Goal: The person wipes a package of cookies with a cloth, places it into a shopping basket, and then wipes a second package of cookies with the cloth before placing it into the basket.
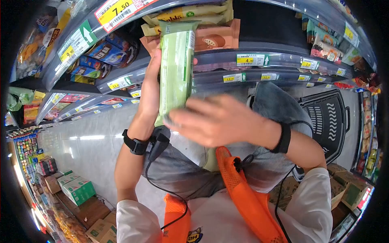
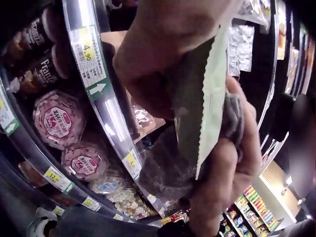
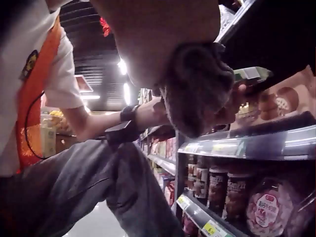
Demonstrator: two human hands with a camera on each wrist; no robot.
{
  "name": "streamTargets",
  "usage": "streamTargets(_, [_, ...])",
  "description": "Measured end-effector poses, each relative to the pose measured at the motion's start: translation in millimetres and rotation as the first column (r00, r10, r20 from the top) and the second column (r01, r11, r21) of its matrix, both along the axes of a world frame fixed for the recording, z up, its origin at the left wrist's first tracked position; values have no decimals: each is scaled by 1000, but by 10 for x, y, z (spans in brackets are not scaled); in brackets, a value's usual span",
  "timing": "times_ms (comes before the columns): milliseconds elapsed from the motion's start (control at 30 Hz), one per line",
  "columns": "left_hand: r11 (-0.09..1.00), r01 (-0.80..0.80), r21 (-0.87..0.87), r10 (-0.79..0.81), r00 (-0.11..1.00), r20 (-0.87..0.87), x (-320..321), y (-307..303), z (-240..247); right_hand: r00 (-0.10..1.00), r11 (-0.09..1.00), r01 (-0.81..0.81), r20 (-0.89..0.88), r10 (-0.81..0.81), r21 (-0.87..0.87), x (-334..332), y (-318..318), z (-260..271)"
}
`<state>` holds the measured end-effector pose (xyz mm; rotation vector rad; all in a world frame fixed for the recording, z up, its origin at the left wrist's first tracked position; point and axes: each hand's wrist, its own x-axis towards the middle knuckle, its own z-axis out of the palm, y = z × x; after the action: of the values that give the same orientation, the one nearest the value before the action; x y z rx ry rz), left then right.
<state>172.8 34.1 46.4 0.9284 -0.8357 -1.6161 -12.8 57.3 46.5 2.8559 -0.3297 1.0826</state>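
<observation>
My left hand grips a long, light green snack packet by its side, holding it upright in front of a shelf. Its serrated end seal shows up close in the left wrist view. A dark grey cloth is bunched in my right hand, which is blurred across the packet's lower end. In the left wrist view the right fingers curl round the cloth, with its folds on both sides of the seal. Most of the cloth is hidden in the head view.
Brown snack packets and yellow ones lie on the shelf behind. Its price rail runs close by my hands. Tubs of pink sweets stand on a lower shelf. A black basket is on the floor at right, cartons at left.
</observation>
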Motion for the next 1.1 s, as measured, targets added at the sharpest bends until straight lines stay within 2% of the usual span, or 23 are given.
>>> streamTargets(100, [993, -78, 91, 76, 997, 27, -120, 33, 113, 986, 986, 165, 24, -165, -19, -137, -342, 95])
streamTargets(167, [991, -56, 120, 44, 994, 105, -87, 28, 28, 957, 958, 284, 67, -282, -32, -239, -569, 137])
streamTargets(267, [999, -43, 15, 40, 987, 159, -191, 78, 13, 899, 902, 428, 74, -431, 45, -373, -703, 211])
streamTargets(367, [999, -48, 12, 46, 988, 149, -202, 91, -24, 892, 900, 434, 156, -424, -36, -354, -697, 123])
streamTargets(433, [999, -38, 29, 35, 991, 126, -172, 79, -40, 930, 933, 360, 97, -356, -28, -290, -495, 117])
streamTargets(467, [995, -87, 44, 82, 990, 112, -165, 63, -52, 945, 946, 322, 66, -320, -22, -246, -360, 113])
streamTargets(567, [976, -209, 59, 205, 977, 66, -119, -16, -108, 981, 997, 71, 179, -71, 7, -74, -52, -9])
streamTargets(633, [974, -203, 106, 207, 978, -35, -96, -16, -99, 1000, 997, -21, 14, 22, -73, -72, 41, 13])
streamTargets(667, [978, -175, 113, 179, 983, -26, -78, -6, -82, 995, 992, -70, -73, 63, -106, -72, 54, 17])
streamTargets(767, [986, -124, 114, 121, 992, 34, -63, 18, 4, 998, 996, -65, 21, 67, -60, -62, -8, -4])
streamTargets(833, [989, -122, 78, 112, 987, 114, -92, 8, 37, 995, 997, 39, 95, -33, -69, -74, -132, -29])
streamTargets(867, [995, -98, -24, 101, 974, 204, -112, 15, 30, 991, 994, 92, 106, -86, -60, -91, -218, -17])
streamTargets(967, [999, -39, -28, 44, 977, 209, -166, 70, 43, 948, 966, 253, 214, -237, -53, -166, -591, 4])
streamTargets(1000, [997, -27, -78, 46, 968, 246, -168, 67, 12, 923, 951, 304, 264, -281, -51, -191, -674, 17])
streamTargets(1100, [997, -27, -76, 46, 965, 259, -235, 103, 41, 888, 914, 401, 219, -405, 60, -264, -711, 110])
